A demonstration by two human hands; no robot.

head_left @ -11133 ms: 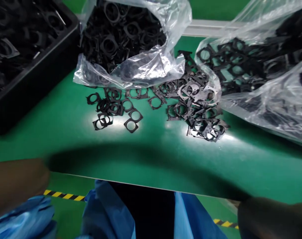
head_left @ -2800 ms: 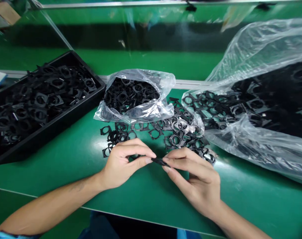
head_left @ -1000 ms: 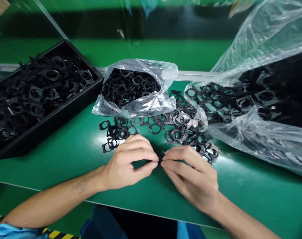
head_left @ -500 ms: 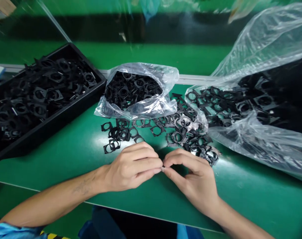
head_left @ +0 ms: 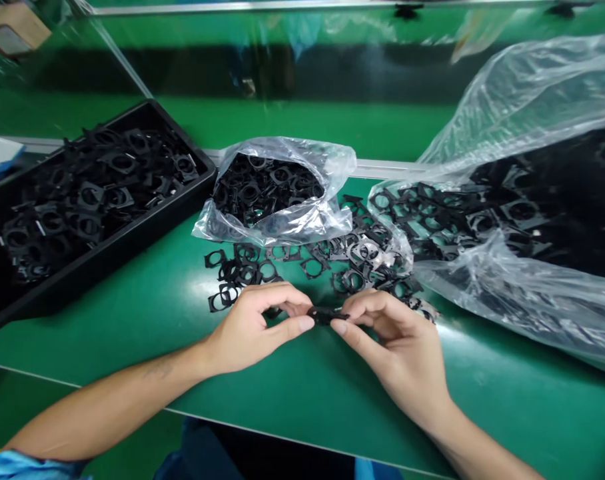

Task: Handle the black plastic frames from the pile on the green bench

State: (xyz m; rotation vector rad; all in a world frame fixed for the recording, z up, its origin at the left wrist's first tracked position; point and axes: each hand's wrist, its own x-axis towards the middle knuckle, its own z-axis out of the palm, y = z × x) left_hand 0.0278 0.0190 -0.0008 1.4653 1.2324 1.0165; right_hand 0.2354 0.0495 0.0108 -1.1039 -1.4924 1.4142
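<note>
Between my two hands, above the green table, is a small black plastic part, seen nearly edge-on. My left hand pinches its left end between thumb and fingers. The right end is pinched by my right hand in the same way. Whether it is one piece or two put together, I cannot tell. Just beyond my fingers lie loose black plastic frames, each with a round hole; some are partly hidden behind my hands.
A black bin heaped with similar frames stands at the left. An opened clear plastic bag of them sits at the back middle. A larger clear bag spills frames at the right. Behind the green table runs a transparent panel.
My fingertips were close together with the part mostly hidden. Now my hands are slightly apart and the black part shows between them. The camera view has shifted a little.
</note>
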